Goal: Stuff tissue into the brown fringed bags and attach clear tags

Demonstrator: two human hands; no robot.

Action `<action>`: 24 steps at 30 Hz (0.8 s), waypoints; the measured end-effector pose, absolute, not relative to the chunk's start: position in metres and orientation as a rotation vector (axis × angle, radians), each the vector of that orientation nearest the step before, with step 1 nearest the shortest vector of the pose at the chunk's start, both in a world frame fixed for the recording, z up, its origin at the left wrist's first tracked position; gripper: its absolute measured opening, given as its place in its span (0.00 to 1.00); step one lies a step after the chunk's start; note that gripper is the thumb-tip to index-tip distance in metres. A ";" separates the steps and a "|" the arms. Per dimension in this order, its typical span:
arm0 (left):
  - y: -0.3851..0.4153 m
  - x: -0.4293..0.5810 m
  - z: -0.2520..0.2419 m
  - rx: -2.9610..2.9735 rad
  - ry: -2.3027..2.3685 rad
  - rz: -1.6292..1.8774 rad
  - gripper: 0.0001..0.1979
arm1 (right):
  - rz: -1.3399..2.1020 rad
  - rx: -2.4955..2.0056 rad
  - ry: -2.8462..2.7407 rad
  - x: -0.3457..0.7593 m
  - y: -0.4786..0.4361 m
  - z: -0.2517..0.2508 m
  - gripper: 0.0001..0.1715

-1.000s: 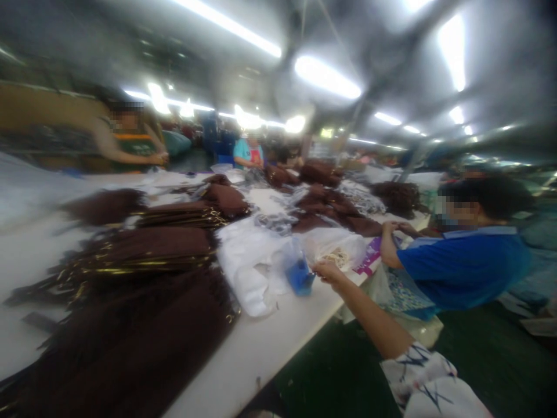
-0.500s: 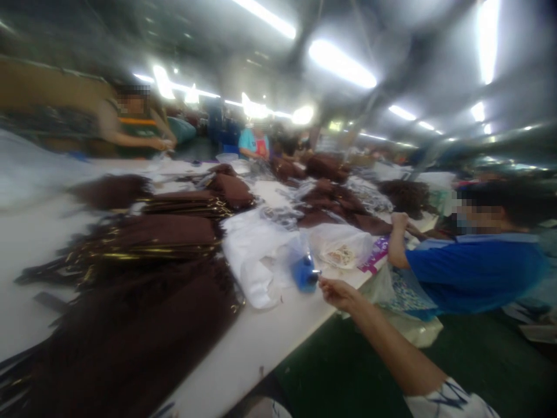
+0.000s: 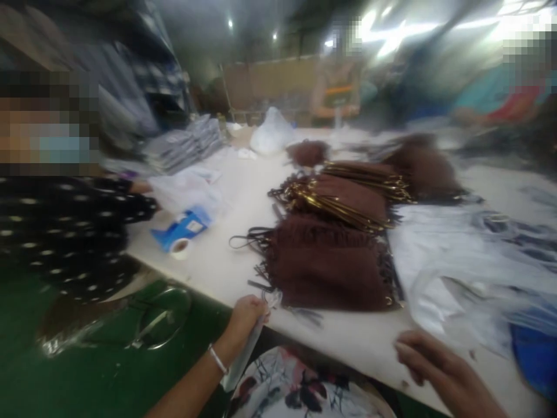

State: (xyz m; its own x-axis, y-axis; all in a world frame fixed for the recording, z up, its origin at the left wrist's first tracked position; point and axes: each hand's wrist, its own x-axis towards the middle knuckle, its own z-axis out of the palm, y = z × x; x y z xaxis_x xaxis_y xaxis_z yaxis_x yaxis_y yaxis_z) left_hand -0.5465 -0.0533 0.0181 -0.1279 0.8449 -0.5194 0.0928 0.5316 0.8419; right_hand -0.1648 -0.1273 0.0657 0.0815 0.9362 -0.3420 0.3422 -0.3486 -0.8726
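My left hand (image 3: 249,316) is closed at the table's front edge, wearing a bracelet on its wrist. A translucent piece of plastic (image 3: 241,363) is in its grip; one end pokes out above the fingers and the rest hangs below. My right hand (image 3: 435,363) hovers over the front of the table, fingers loosely bent and a little apart, with nothing visible in them. Between and beyond my hands lies a stack of dark brown fringed bags (image 3: 328,273) with thin straps and gold-coloured metal parts. The picture is blurred.
White plastic bags (image 3: 439,249) spread at right, with a blue thing (image 3: 533,354) nearby. A blue tape dispenser (image 3: 185,229) and tape roll (image 3: 179,248) stand at left. A person in polka dots (image 3: 65,232) works there. More brown stacks (image 3: 348,197) and a tied white bag (image 3: 272,132) lie farther back.
The view has swung left. My right hand has left the blue thing it was beside. My left hand, with the plastic piece in it, is now in view.
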 end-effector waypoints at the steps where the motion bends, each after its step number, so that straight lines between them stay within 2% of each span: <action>1: -0.053 -0.544 0.018 0.805 1.572 0.799 0.05 | 1.411 -1.638 -1.339 -0.201 -0.116 0.064 0.12; 3: -0.052 -0.539 0.019 0.781 1.534 0.805 0.05 | 1.596 -1.431 -1.395 -0.270 -0.090 0.063 0.09; 6: -0.054 -0.540 0.019 0.757 1.474 0.813 0.06 | 1.683 -1.289 -1.405 -0.348 -0.058 0.056 0.04; 8: -0.055 -0.542 0.018 0.744 1.446 0.824 0.07 | 1.709 -1.253 -1.399 -0.376 -0.046 0.045 0.04; 16: -0.058 -0.542 0.013 0.633 1.429 0.873 0.06 | 1.768 -1.305 -1.293 -0.394 -0.041 0.008 0.05; 24: -0.059 -0.546 0.014 0.651 1.373 0.865 0.07 | 1.812 -1.367 -1.208 -0.392 -0.041 0.012 0.05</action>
State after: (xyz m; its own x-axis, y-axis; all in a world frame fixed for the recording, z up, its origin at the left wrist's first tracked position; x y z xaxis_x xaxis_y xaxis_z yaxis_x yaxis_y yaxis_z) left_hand -0.5462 -0.0591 0.0135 -0.0138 0.8311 -0.5560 -0.1428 0.5487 0.8237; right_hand -0.3917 -0.0415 0.0119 -0.3213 0.8406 -0.4361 0.0792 -0.4351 -0.8969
